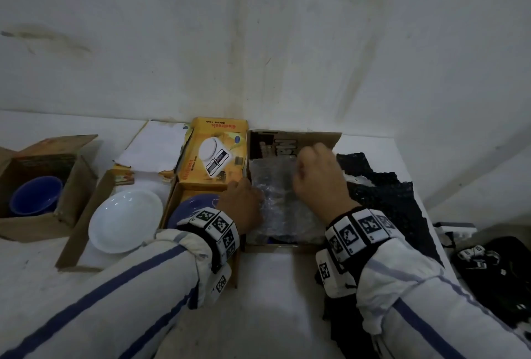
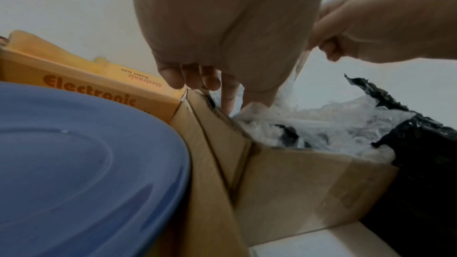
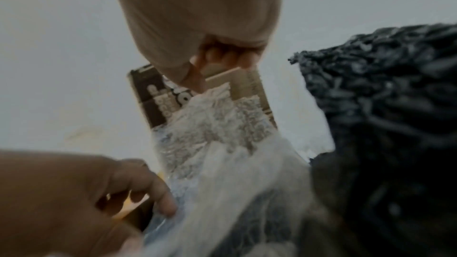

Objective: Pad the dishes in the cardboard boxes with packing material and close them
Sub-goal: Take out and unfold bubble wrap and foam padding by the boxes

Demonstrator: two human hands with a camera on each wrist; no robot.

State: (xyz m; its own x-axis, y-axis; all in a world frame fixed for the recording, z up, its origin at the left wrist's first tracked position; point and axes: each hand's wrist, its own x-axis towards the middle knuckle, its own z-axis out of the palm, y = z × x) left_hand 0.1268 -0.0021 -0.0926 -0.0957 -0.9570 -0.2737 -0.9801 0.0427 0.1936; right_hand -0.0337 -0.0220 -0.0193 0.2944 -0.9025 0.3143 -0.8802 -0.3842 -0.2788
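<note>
Here the white table [image 1: 273, 286] carries four open boxes in a row in front of you. The black mesh packing material [image 1: 396, 197] lies spread to the right of them, touching the rightmost cardboard box [image 1: 324, 140]. That box is filled with clear bubble wrap [image 1: 275, 200], and both of your hands are in it. Left of it stands the yellow kitchen-scale box [image 1: 212, 154], which holds the blue plate [image 1: 195, 206]. Next comes a flat box with a white plate [image 1: 125, 220], and furthest left a small brown box [image 1: 83, 183] with a blue bowl [image 1: 36, 196] inside.

Your right hand [image 1: 319, 177] is at the far right of the bubble wrap, fingers curled and pinching its far edge near the box's rear flap. Your left hand [image 1: 241, 203] rests at the left wall of the same box, fingers curled downward with the fingertips [image 2: 230, 95] pressing into the bubble wrap; whether it actually grips the wrap you cannot tell from these views.
</note>
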